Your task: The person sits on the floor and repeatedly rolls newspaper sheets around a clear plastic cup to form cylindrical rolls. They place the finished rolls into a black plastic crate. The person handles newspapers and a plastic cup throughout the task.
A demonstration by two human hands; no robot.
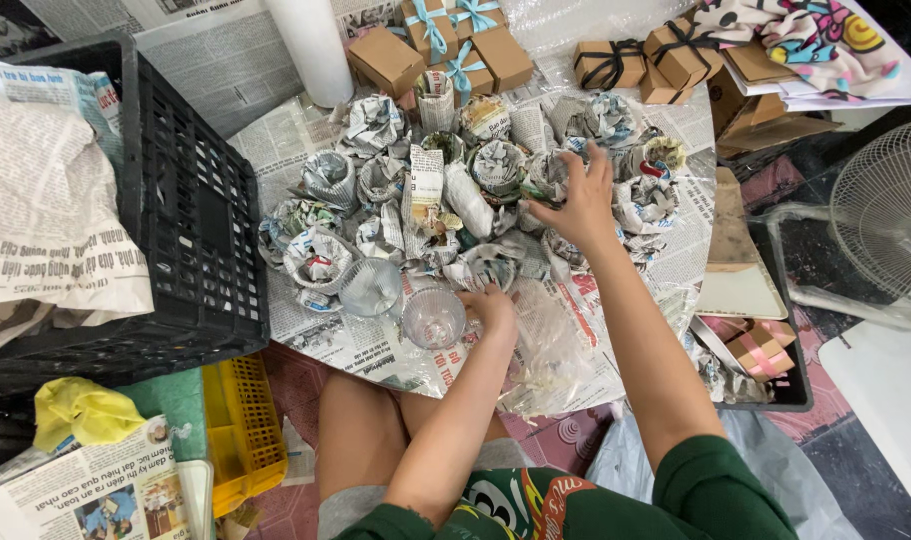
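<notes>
Newspaper-covered round table [675,250], me sorting glasses from crumpled paper wrappings.

My left hand [490,305] curls loosely beside a clear, ribbed glass [434,318], touching its rim; a second glass [371,288] stands just beside. My right hand [575,205], fingers spread, rests on the newspaper bundles [415,190]; whether it grips one I cannot tell. Brown ribboned boxes [455,45] lie beyond, a black crate [190,210] left.

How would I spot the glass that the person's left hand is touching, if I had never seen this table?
Find the black crate on the left, then the newspaper-covered table beside it. At the table's near edge stand two clear glasses; the left hand touches the right glass. Unlike the bundles behind, it is unwrapped.
</notes>
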